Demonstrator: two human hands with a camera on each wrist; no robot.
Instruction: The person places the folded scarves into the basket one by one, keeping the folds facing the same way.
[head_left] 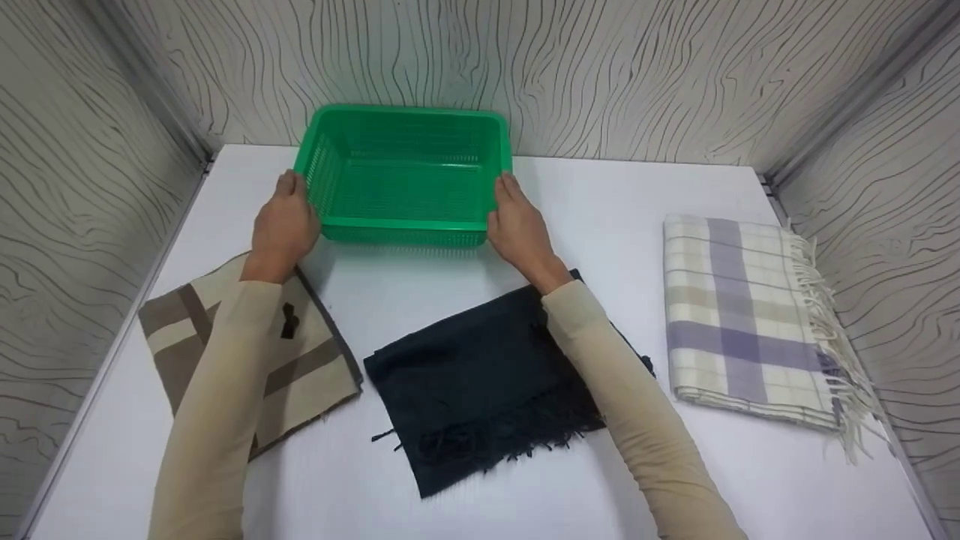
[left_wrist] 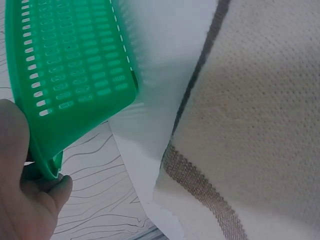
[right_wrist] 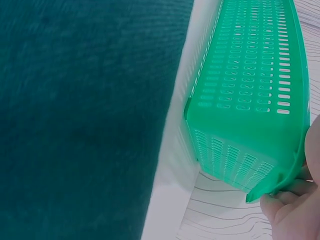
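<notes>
Your sleeves cross the tan striped cloth (head_left: 300,367) and dark scarf (head_left: 480,382); beyond them your left hand (head_left: 283,225) and right hand (head_left: 517,229) each grip a near corner of the green basket (head_left: 405,225); it sits toward the table's (head_left: 600,210) back, long side facing you, equally near both hands; a plaid scarf (head_left: 742,322) lies right.

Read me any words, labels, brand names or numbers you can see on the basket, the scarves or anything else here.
None can be read.
Green basket: plain plastic, no text.
Beige scarf: a small dark tag, too small to read.
Dark scarf and checked scarf: no lettering.
</notes>
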